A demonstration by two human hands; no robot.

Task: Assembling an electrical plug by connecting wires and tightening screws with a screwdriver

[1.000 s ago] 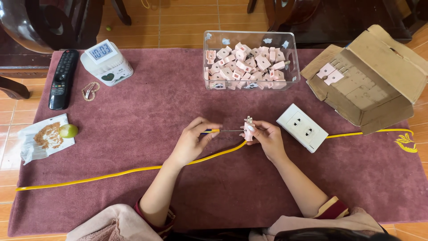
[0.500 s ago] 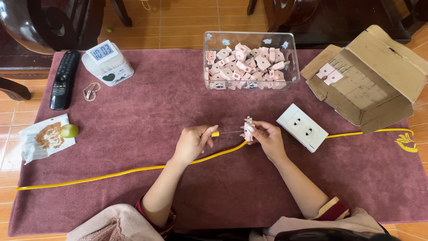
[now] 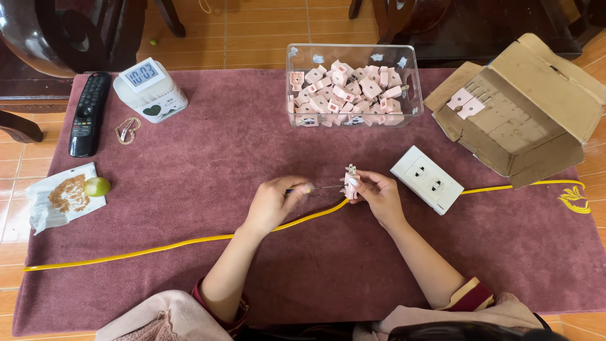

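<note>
Maroon rug (image 3: 189, 189) over tiled floor (image 3: 12, 189); right hand (image 3: 375, 192) grips pink plug (image 3: 351, 182).

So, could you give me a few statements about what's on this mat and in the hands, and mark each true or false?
1. The right hand holds a pink plug. True.
2. The left hand holds a thin screwdriver pointed at the plug. True.
3. The clear bin is empty. False: it is full of pink plugs.
4. The white socket block sits inside the cardboard box. False: it lies on the mat, beside the box.
5. A yellow cable runs across the mat. True.
</note>
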